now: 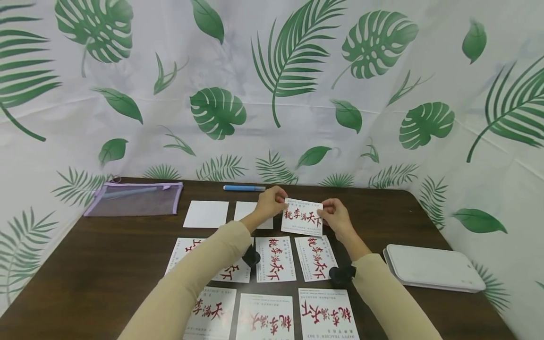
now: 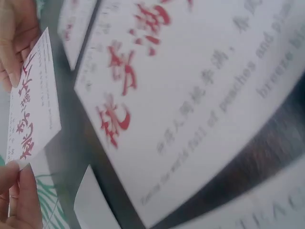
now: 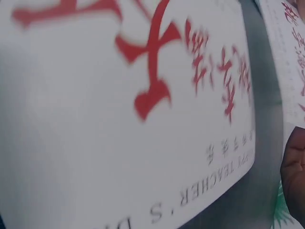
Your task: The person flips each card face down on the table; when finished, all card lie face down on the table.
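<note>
Both hands hold one white card (image 1: 302, 217) with red Chinese characters, raised slightly above the far part of the table. My left hand (image 1: 272, 203) pinches its upper left corner, and my right hand (image 1: 337, 218) pinches its right edge. In the left wrist view the same card (image 2: 35, 100) spans between the left hand (image 2: 21, 193) below and the right hand (image 2: 16, 43) above. Similar printed cards lie in rows nearer me, including one card (image 1: 276, 259) in the middle and another card (image 1: 316, 259) beside it. My left forearm partly covers some of them.
Two plain white cards (image 1: 206, 214) lie left of the held card, one partly behind the left hand. A blue marker (image 1: 244, 188) and a purple-edged mesh pouch (image 1: 136, 200) are at the back. A white flat device (image 1: 433, 267) rests at the right edge of the dark table (image 1: 55, 278).
</note>
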Tool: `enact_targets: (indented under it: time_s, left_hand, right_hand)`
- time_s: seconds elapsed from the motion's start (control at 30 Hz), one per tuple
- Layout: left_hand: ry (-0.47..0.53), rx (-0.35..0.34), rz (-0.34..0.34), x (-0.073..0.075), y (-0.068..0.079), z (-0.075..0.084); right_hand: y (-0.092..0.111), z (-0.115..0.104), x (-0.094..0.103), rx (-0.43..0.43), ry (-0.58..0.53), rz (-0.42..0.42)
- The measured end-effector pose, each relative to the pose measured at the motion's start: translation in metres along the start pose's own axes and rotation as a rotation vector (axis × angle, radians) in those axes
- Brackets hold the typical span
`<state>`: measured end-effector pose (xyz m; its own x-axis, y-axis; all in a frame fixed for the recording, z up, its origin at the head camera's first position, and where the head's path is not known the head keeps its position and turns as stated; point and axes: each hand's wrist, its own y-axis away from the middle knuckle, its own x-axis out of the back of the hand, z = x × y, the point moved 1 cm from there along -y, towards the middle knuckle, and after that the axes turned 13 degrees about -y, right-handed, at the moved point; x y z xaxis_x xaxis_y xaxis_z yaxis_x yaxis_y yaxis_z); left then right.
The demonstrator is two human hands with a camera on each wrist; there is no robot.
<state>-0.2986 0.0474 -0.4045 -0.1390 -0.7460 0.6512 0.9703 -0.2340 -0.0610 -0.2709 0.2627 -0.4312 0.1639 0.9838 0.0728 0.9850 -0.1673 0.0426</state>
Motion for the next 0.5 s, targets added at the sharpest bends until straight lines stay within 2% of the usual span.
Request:
enact_targets:
  time_s: [0.07, 0.17, 0.33, 0.5]
  left_hand:
    - [0.119, 0.043, -0.024, 0.004, 0.0, 0.0]
    - [0.215, 0.096, -0.035, 0.012, 0.001, 0.001]
    - [0.31, 0.175, 0.024, 0.02, 0.001, 0.002]
    - [0.416, 0.219, 0.087, 0.019, 0.001, 0.009]
  right_hand:
    - [0.002, -0.002, -0.001, -0.019, -0.046, 0.012]
    - [0.006, -0.006, -0.005, 0.009, -0.073, 0.061]
    - [0.018, -0.017, -0.022, 0.161, -0.004, 0.156]
    - [0.033, -0.028, -0.053, 0.323, 0.141, 0.082]
